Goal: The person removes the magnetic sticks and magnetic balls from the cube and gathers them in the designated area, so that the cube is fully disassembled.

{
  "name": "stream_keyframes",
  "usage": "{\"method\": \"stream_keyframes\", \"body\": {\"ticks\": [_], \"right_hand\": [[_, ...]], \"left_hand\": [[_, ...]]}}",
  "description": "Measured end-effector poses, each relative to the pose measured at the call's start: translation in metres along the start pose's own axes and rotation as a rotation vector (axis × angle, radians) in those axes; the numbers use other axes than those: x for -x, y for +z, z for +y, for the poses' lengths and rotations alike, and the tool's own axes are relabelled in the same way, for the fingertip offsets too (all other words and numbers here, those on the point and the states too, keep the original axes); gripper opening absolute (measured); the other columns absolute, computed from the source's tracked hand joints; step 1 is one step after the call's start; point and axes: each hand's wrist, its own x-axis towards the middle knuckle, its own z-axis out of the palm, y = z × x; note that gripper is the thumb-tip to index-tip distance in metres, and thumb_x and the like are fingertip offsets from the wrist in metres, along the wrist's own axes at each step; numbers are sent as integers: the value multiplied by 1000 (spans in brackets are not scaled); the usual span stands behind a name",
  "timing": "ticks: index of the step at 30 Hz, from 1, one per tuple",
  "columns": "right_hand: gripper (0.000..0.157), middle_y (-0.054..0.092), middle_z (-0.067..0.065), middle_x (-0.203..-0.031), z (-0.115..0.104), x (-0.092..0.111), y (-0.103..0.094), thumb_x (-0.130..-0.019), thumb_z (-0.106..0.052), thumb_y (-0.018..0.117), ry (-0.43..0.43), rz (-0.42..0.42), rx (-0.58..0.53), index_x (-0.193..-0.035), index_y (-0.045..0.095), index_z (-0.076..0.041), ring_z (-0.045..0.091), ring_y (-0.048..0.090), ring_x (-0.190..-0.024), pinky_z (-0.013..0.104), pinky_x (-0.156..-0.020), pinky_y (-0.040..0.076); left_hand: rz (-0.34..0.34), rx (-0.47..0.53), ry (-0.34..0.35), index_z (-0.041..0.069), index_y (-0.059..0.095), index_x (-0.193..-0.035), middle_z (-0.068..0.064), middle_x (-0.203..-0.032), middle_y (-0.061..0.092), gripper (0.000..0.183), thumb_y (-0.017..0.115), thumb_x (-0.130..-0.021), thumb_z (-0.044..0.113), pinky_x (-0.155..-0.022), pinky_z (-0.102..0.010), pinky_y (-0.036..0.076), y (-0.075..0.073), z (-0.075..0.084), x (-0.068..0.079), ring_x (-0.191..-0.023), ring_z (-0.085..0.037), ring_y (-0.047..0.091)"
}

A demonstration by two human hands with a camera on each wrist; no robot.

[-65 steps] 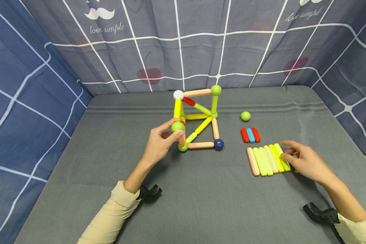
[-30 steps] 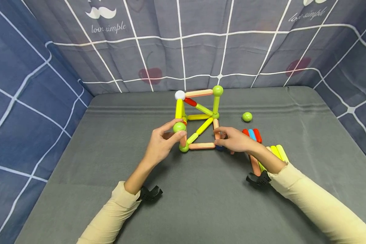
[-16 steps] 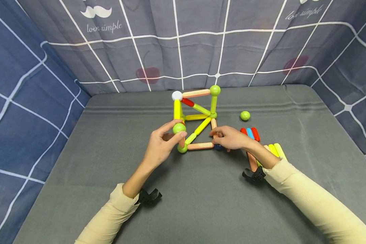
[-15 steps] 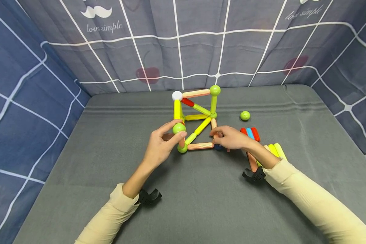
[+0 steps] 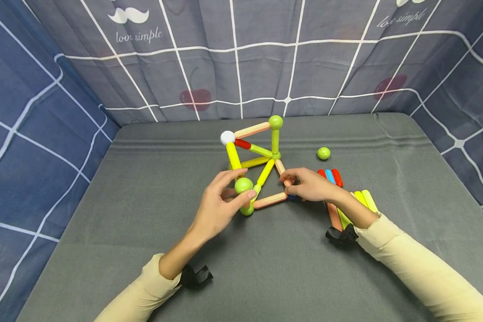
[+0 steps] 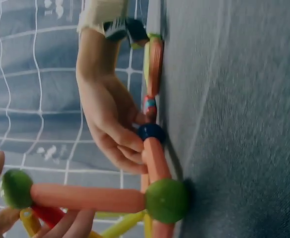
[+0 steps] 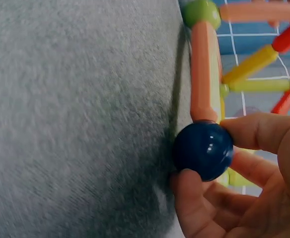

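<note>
Left fingers [image 5: 226,177] pinching green ball [image 5: 243,185], right fingers [image 7: 259,131] navy ball [image 7: 203,151] — curtain [image 5: 209,31] lettered "love simple"

Behind the table [image 5: 265,277], which we see covered in dark-grey woven cloth, hangs a grey-blue fabric curtain [image 5: 261,74] with white grid lines. On it we make out a white moustache print [image 5: 129,16] above white cursive "love simple" lettering [image 5: 138,36] and, lower down, a dark-red cherry print [image 5: 195,99]. Bluer gridded fabric [image 5: 14,174] closes our left side.
</note>
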Motion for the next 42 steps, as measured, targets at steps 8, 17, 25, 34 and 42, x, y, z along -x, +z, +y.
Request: {"method": "stream_keyframes", "body": {"ticks": [8,17,25,34,42], "right_hand": [[29,57,10,-97,1,2,-3,-94,-4,59,-34,-31,15,-122,62,3,24,56,-65,33,-54,50],[32,62,15,-109,-1,9,-2,-95,-6,63,-34,-5,11,-126,61,2,26,60,-74,33,-58,51],[34,61,16,-105,-7,20,1,-92,-5,67,7,53,106,-125,61,-1,18,58,-62,32,-59,52],[29,60,22,-109,-5,17,-3,-92,-3,68,60,88,47,-119,63,1,22,62,-61,34,-56,55],[25,58,28,-114,3,3,-13,-93,1,65,91,157,-38,-118,62,5,27,65,-70,37,-59,58]], "left_hand": [[-105,48,-29,21,47,-147,-12,-118,53,47,58,-102,22,-71,-36,59,-10,4,-3,-81,-30,70],[104,-182,-24,21,40,-152,-15,-123,52,56,59,-100,31,-70,-40,57,-28,-17,-31,-86,-26,68],[164,-140,-40,10,50,-144,-17,-139,46,49,61,-100,27,-96,-47,48,-41,-30,-63,-120,-31,52],[68,203,-115,-1,52,-132,-17,-120,61,34,58,-101,13,-92,-41,53,-46,-34,-70,-105,-21,60],[16,142,-145,3,54,-135,-13,-117,59,40,63,-99,15,-92,-51,51,-53,-26,-54,-105,-24,61]]}}
